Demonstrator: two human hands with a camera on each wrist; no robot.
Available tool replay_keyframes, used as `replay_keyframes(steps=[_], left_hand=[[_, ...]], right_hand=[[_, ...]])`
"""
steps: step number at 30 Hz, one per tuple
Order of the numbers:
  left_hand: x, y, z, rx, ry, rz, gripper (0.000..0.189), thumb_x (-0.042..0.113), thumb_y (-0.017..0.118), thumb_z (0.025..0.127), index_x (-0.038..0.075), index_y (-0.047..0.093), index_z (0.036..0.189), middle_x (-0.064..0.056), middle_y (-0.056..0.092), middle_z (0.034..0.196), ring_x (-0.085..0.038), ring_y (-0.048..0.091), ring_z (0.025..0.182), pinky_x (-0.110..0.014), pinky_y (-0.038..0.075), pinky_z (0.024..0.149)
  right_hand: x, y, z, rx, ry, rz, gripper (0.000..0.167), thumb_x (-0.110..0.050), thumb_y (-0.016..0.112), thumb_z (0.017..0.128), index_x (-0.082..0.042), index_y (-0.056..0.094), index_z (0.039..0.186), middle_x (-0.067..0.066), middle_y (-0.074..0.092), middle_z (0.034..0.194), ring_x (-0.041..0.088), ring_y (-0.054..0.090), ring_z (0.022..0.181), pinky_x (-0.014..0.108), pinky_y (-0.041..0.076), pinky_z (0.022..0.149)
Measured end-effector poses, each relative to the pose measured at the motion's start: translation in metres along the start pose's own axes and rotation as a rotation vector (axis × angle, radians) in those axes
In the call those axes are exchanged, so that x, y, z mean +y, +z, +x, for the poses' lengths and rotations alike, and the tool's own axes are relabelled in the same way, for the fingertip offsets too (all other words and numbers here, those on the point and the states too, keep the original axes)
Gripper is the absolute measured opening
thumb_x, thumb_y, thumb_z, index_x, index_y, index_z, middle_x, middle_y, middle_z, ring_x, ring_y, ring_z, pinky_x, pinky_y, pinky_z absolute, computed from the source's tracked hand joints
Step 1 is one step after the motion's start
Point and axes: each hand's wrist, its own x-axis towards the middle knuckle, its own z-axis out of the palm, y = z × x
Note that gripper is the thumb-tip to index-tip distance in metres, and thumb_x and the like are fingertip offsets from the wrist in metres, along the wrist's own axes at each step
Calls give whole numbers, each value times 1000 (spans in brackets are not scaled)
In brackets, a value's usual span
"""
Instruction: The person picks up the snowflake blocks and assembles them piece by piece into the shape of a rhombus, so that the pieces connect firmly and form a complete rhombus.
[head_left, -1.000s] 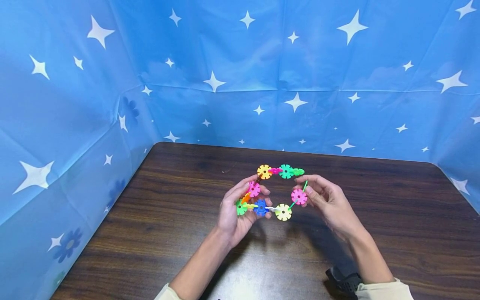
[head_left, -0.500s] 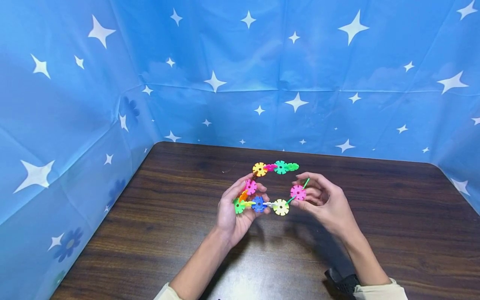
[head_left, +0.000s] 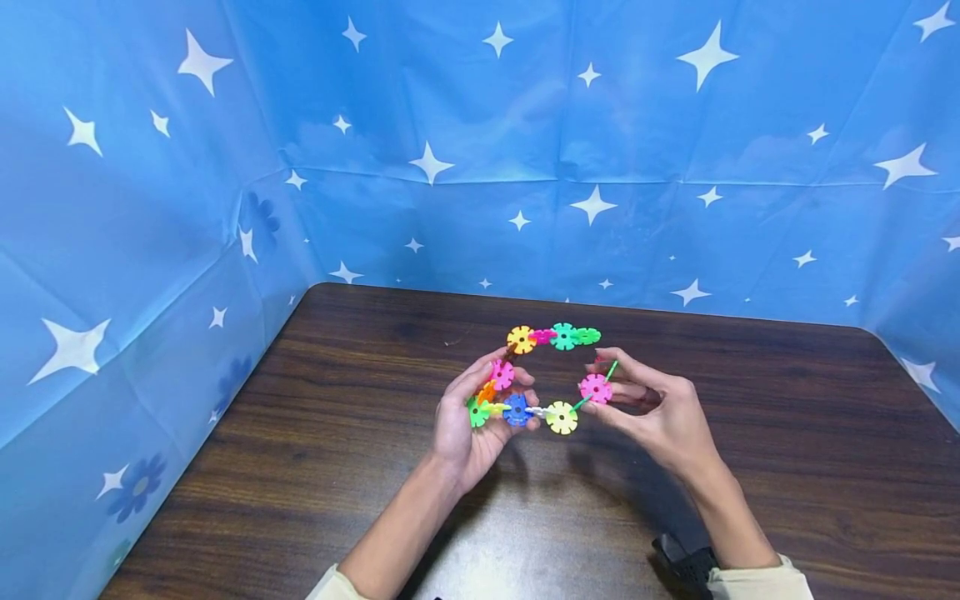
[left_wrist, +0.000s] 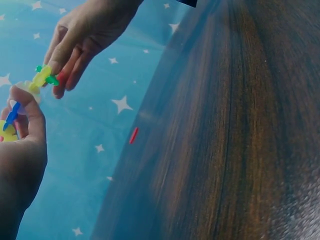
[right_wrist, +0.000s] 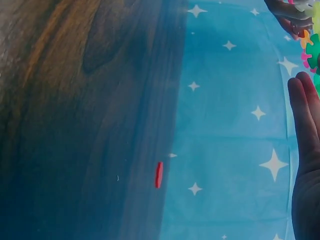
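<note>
A chain of notched, interlocking plastic discs (head_left: pixel 517 409) in several colours bends into a loop with a gap at its right side. My left hand (head_left: pixel 468 425) holds its left part, with the fingers behind the pink and blue discs. My right hand (head_left: pixel 667 412) grips the near end, around a pink disc (head_left: pixel 596 389) with a green disc (head_left: pixel 612 370) edge-on at its tip. The thumb is at the pink disc's lower edge. The far end, a bright green disc (head_left: pixel 587 336), sticks out free, close to the right fingertips. In the right wrist view, two straight fingers (right_wrist: pixel 301 107) point toward the discs.
The dark wooden table (head_left: pixel 300 467) lies under both hands. Blue cloth with white stars (head_left: pixel 495 125) hangs behind and at the sides. A black device (head_left: pixel 686 567) is at my right wrist. A thin red mark (right_wrist: pixel 158 175) shows near the table's edge.
The chain has shifted slightly left, its far end most. My right thumb has slid from the pink disc's upper right to its lower edge. The left hand keeps its hold.
</note>
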Motion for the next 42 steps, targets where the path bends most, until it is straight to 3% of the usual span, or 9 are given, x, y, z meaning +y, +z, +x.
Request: replay_keyframes(steps=[6,12,16,20,24,27,31,37,42], left_hand=[[0,0,1,-1,-6,7,39,19,27,114,15,46,148,-2,74,101,-17,69,83,-31,59,65],[1,0,0,10,-5,7,39,18,29,113,14,47,147,-2,74,101,-18,69,82,-32,59,65],[3,0,0,22,7,0,40,18,30,113,13,47,149,-2,74,101,-18,70,83,-32,60,67],[5,0,1,17,20,-13,38,18,29,113,14,47,147,-1,74,101,-18,70,84,-32,59,68],[8,0,2,25,33,-17,37,18,30,113,14,47,146,-1,74,101,-18,70,84,-32,60,68],[10,0,3,37,46,-19,38,18,31,113,14,48,146,0,74,101,-18,70,84,-31,60,68],[10,0,3,48,37,-21,38,18,30,112,14,48,145,0,74,100,-18,70,84,-31,61,69],[8,-2,2,62,28,-11,39,16,30,112,13,46,147,-1,75,99,-18,71,83,-32,61,68],[7,-3,3,62,15,-3,40,17,30,112,12,46,149,-1,75,99,-18,72,83,-31,60,68]], right_hand=[[2,1,-1,10,-29,-25,60,14,85,81,-1,71,137,27,78,115,-2,78,95,17,64,77],[3,-3,0,-83,44,-37,75,4,83,90,-14,56,157,14,77,129,4,77,102,20,64,88],[9,-10,0,-140,97,-72,78,-2,81,94,-20,47,162,14,71,142,2,73,115,19,61,94],[17,-17,-2,-203,212,-39,70,-4,77,98,-13,48,161,20,67,147,7,70,126,20,60,99],[25,-16,-1,-245,311,-61,51,2,73,100,1,59,148,26,72,134,16,76,115,19,62,95],[29,-14,1,-270,343,-177,41,0,73,100,4,65,140,22,76,123,16,76,106,20,62,88],[33,-8,7,-277,379,-300,38,-6,73,102,2,66,138,18,77,119,25,75,105,27,62,80],[40,8,19,-332,435,-384,44,-11,66,107,-3,59,150,25,69,129,32,74,102,35,59,74],[43,19,21,-326,496,-460,23,-13,68,106,-5,74,127,18,75,117,22,66,87,35,51,69]])
